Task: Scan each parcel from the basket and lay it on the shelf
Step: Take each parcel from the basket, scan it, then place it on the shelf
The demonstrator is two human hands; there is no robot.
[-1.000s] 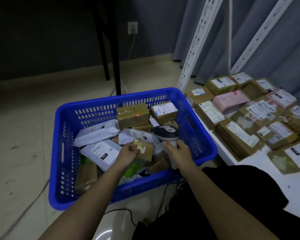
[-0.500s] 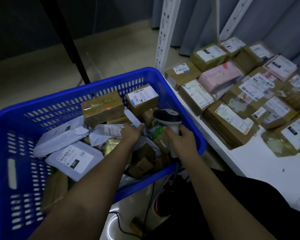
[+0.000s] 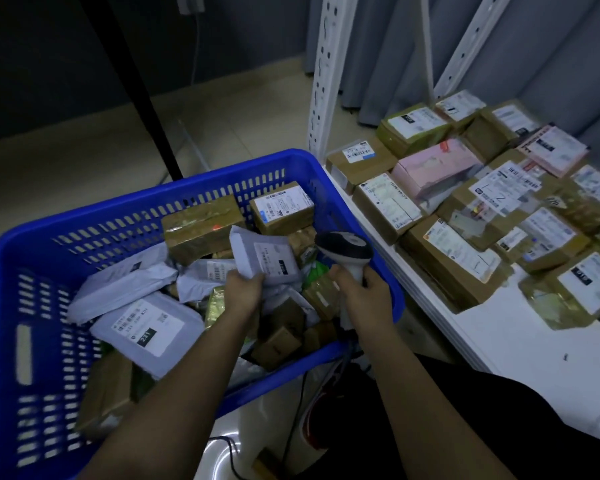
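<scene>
A blue plastic basket (image 3: pixel 84 230) on the floor holds several parcels: grey mailer bags and taped brown boxes. My left hand (image 3: pixel 243 294) grips the lower edge of a grey mailer bag (image 3: pixel 265 256) and holds it tilted up above the pile, its label facing me. Just to its right, my right hand (image 3: pixel 368 299) grips the handle of a white and black barcode scanner (image 3: pixel 343 249), whose head points toward the bag. At the right, the white shelf (image 3: pixel 520 344) carries many labelled parcels.
White perforated shelf uprights (image 3: pixel 326 74) rise beside the basket's far right corner. A black pole (image 3: pixel 136 84) stands behind the basket. The scanner's cable (image 3: pixel 291 420) trails down in front of me. Bare shelf surface lies at the near right.
My left hand has left the small brown box, taken the grey mailer bag and lifted it from the pile. The view has swung right and down, nearer the basket.
</scene>
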